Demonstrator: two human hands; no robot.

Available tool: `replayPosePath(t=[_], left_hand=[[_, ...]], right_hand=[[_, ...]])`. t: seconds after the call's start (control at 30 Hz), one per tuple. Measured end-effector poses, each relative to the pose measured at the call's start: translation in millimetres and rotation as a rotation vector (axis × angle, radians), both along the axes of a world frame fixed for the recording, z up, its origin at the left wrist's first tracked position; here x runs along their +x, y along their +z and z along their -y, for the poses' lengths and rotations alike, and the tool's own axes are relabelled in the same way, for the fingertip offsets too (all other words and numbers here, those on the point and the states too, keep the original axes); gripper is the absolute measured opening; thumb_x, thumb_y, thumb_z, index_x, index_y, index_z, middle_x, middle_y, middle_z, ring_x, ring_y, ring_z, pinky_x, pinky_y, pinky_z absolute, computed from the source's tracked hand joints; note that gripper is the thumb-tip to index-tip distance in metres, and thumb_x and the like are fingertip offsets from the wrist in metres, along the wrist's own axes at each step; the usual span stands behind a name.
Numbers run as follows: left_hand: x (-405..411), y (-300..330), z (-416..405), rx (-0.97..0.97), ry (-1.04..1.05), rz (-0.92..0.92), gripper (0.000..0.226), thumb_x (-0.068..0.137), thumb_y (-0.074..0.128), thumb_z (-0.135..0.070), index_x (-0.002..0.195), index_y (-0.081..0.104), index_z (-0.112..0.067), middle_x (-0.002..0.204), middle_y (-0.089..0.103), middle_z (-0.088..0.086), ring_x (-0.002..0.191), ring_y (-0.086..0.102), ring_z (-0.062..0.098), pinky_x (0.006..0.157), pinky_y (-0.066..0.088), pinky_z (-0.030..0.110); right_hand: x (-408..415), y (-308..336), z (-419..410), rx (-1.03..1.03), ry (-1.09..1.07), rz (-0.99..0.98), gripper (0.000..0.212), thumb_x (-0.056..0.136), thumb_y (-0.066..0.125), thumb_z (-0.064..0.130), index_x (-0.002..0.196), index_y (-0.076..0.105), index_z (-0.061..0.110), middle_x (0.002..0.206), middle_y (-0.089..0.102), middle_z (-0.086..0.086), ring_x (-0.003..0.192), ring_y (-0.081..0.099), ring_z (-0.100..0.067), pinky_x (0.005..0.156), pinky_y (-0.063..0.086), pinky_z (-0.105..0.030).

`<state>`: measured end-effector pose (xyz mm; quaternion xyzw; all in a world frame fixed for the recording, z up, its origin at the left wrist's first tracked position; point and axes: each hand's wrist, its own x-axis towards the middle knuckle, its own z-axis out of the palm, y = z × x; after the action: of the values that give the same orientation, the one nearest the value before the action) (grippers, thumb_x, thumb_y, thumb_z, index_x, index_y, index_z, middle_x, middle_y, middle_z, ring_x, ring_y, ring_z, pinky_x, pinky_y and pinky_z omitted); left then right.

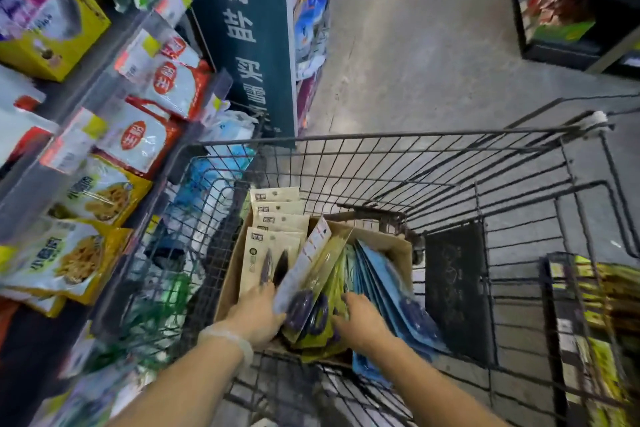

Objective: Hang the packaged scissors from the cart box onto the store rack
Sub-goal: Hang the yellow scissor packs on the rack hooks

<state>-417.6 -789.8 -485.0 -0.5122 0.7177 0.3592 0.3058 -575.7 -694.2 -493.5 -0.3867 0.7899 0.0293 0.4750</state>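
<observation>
A dark green upright sign (pixel 247 42) at the shelf end carries large pale Chinese characters, among them 端, 盐 and 买. Left of the sign, white pouches (pixel 166 80) bear red oval labels whose characters are too blurred to read. Other print is illegible.

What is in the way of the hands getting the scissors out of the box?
Nothing visible. Both hands are already inside the cardboard box: the left hand and right hand touch the packaged scissors. The box top is open, and so is the cart.
</observation>
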Motion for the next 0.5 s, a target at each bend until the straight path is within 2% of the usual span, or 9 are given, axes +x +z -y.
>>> replayPosePath(t=[0.1, 0.2, 0.27, 0.37, 0.43, 0.5], left_hand=[[-2.3, -12.8, 3.9, -0.045, 0.006, 0.048, 0.053, 0.094, 0.046, -0.032, 0.141, 0.032, -0.011, 0.141, 0.041, 0.012, 0.128, 0.042, 0.03, 0.103, 0.041, 0.04], [-11.4, -16.7, 9.8, -0.167, 0.014, 0.027, 0.043, 0.095, 0.045, -0.033, 0.131, 0.042, -0.01, 0.133, 0.047, 0.011, 0.123, 0.046, 0.029, 0.1, 0.043, 0.04], [-20.3, -18.2, 10.6, -0.205, 0.027, 0.011, 0.043, 0.094, 0.046, -0.033, 0.13, 0.042, -0.009, 0.131, 0.048, 0.012, 0.121, 0.047, 0.029, 0.099, 0.042, 0.04], [-27.1, -26.6, 7.8, -0.054, 0.19, 0.018, 0.055, 0.092, 0.05, -0.033, 0.139, 0.03, -0.012, 0.132, 0.048, 0.012, 0.118, 0.05, 0.032, 0.097, 0.046, 0.042], [-30.6, -30.5, 3.2, 0.041, 0.236, -0.007, 0.04, 0.091, 0.049, -0.03, 0.126, 0.044, -0.013, 0.125, 0.053, 0.011, 0.11, 0.055, 0.031, 0.095, 0.048, 0.044], [-35.9, -33.9, -6.1, 0.083, 0.211, -0.026, 0.034, 0.089, 0.048, -0.024, 0.123, 0.053, -0.019, 0.125, 0.053, 0.008, 0.112, 0.055, 0.029, 0.1, 0.045, 0.041]], right_hand=[[-10.2, -4.2, 3.5, 0.007, -0.002, 0.02, 0.041, 0.094, 0.049, 0.032, 0.128, 0.045, 0.01, 0.13, 0.048, -0.011, 0.118, 0.049, -0.026, 0.096, 0.042, -0.033], [-21.6, -5.7, 4.6, -0.013, -0.036, 0.052, 0.043, 0.094, 0.051, 0.029, 0.13, 0.047, 0.007, 0.132, 0.052, -0.011, 0.119, 0.051, -0.025, 0.096, 0.042, -0.032], [-26.1, -6.6, 6.4, -0.017, -0.082, 0.075, 0.046, 0.094, 0.051, 0.031, 0.133, 0.045, 0.007, 0.135, 0.052, -0.01, 0.12, 0.052, -0.024, 0.096, 0.042, -0.03], [-24.0, -9.4, 11.3, -0.045, -0.164, 0.113, 0.045, 0.094, 0.051, 0.034, 0.13, 0.048, 0.007, 0.129, 0.056, -0.01, 0.115, 0.055, -0.023, 0.093, 0.045, -0.031], [-17.9, -9.9, 14.6, -0.088, -0.239, 0.143, 0.042, 0.093, 0.052, 0.035, 0.126, 0.05, 0.009, 0.121, 0.059, -0.008, 0.107, 0.057, -0.02, 0.088, 0.046, -0.03], [-10.4, -11.9, 18.0, -0.128, -0.331, 0.194, 0.044, 0.092, 0.055, 0.034, 0.129, 0.046, 0.012, 0.118, 0.06, -0.005, 0.1, 0.057, -0.016, 0.08, 0.048, -0.027]])
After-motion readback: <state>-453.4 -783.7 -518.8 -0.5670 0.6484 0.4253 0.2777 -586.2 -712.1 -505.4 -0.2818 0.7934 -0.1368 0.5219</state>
